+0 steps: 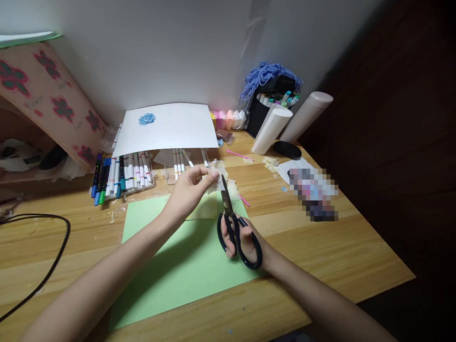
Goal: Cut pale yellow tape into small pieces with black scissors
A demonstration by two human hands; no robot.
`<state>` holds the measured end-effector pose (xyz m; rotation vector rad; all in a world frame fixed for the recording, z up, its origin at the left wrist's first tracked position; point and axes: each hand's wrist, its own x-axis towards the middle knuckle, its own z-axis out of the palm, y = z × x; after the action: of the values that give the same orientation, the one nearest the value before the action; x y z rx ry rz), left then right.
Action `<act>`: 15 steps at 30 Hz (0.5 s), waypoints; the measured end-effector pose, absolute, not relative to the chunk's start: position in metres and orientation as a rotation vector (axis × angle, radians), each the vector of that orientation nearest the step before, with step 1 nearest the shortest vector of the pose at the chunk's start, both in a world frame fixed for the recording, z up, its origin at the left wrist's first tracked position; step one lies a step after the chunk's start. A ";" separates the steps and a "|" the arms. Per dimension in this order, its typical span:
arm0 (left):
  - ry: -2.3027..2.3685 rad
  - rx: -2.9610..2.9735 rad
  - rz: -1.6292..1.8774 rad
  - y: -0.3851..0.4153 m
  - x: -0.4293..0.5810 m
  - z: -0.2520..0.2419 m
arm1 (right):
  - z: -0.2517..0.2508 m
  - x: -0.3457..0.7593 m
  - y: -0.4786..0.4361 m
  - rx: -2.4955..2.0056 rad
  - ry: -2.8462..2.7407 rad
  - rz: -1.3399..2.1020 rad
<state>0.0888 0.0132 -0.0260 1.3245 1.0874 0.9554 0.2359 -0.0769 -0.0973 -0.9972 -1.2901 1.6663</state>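
My left hand (188,190) pinches a small whitish, thin piece (215,182) between thumb and fingers; whether it is paper or tape I cannot tell. Black-handled scissors (227,198) point away from me, with my right hand (245,237) through their loops. Their blades look nearly closed, and the tips are beside the pinched piece. Below both hands lies a light green sheet (156,280). A pale yellow paper (203,209) rests on its far part, partly hidden by my left hand. Torn pale scraps (233,190) are behind the blades.
Behind the sheet stand trays of markers (133,171), partly under a white paper (171,126) with a blue patch. At the back right are a black pen holder (258,114), blue yarn (263,76) and white bottles (272,130). A black cable (67,232) curves across the left.
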 end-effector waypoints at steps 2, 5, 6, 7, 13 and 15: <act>1.067 1.325 0.934 0.013 0.089 -0.026 | -0.096 0.236 -0.076 -0.924 -1.256 1.739; 1.068 1.328 0.899 0.012 0.088 -0.026 | -0.093 0.236 -0.073 -0.883 -1.236 1.795; 1.063 1.327 0.892 0.012 0.088 -0.026 | -0.091 0.236 -0.072 -0.879 -1.233 1.805; 1.055 1.324 0.887 0.012 0.088 -0.026 | -0.089 0.236 -0.071 -0.876 -1.229 1.815; 1.061 1.291 0.926 0.012 0.088 -0.024 | -0.084 0.239 -0.069 -0.860 -1.228 1.863; 1.066 1.289 0.925 0.012 0.087 -0.024 | -0.085 0.240 -0.069 -0.846 -1.230 1.870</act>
<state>0.0873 0.0123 -0.0240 1.2887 1.0660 0.9254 0.2405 -0.0691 -0.0852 -0.8457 -1.2304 1.8696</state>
